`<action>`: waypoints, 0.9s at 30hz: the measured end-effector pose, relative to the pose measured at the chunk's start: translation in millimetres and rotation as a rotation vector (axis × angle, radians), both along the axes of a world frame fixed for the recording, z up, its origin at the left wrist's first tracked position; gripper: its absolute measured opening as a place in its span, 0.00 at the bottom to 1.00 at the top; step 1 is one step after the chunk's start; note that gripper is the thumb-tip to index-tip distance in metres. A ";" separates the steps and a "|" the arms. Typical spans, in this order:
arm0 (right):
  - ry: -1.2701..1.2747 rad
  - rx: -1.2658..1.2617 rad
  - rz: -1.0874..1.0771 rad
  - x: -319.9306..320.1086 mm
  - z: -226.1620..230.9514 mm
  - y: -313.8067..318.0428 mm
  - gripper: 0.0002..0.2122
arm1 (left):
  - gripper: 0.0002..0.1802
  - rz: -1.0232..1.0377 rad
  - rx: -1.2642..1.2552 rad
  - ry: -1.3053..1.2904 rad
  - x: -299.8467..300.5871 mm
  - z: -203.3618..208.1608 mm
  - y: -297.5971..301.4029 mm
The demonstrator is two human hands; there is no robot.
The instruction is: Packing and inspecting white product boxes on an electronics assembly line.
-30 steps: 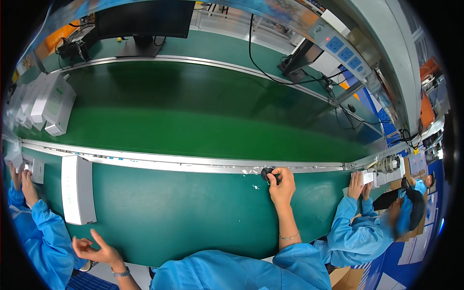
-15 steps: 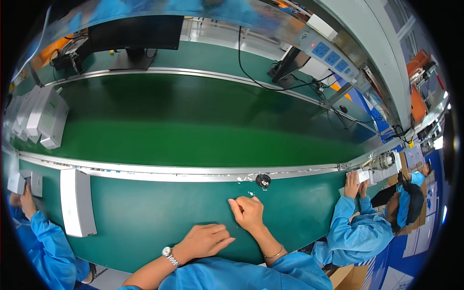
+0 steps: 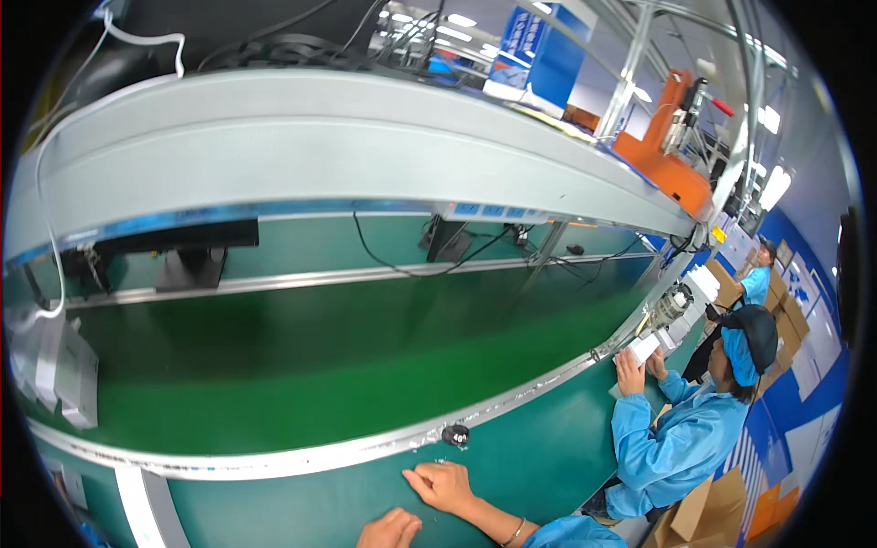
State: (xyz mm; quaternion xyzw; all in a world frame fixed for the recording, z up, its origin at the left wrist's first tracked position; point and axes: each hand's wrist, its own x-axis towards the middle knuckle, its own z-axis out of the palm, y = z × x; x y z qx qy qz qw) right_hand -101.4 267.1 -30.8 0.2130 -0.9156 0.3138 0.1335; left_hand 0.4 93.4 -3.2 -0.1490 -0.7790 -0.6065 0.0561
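Note:
My right hand (image 3: 441, 487) rests on the green tabletop (image 3: 274, 511), its fingers curled in and the thumb pointing left. Nothing shows in it. A bracelet circles that wrist. Lower down, my left hand (image 3: 390, 530) is cut by the bottom edge of the picture. Its fingers look bent together, with no object seen in them. Just beyond my right hand, a small round black object (image 3: 455, 435) with pale marking on top sits by the metal rail (image 3: 347, 449). White scraps lie scattered around it.
White boxes (image 3: 78, 384) stand far left, and another white box (image 3: 146, 511) lies nearer. A co-worker (image 3: 676, 420) in blue handles a white box (image 3: 643, 349) at right. A grey beam (image 3: 365, 151) crosses above the green belt (image 3: 274, 374). Open cartons (image 3: 708, 511) stand lower right.
My view has tilted up and swung right, so the overhead beam fills the upper part. My hands sit lower in the picture, the left one now partly cut off. Neither has taken hold of anything visible.

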 end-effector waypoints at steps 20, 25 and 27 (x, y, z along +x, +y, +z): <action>0.004 -0.087 -0.052 11.8 8.7 1.9 0.18 | 0.08 -0.123 -0.089 -0.047 -0.5 -86.8 11.0; 0.007 -0.093 -0.061 10.1 5.8 3.2 0.18 | 0.08 -0.116 -0.088 -0.055 -3.5 -89.7 10.5; -0.012 -0.090 -0.057 9.7 8.9 4.1 0.18 | 0.08 -0.117 -0.090 -0.058 -3.6 -90.2 8.3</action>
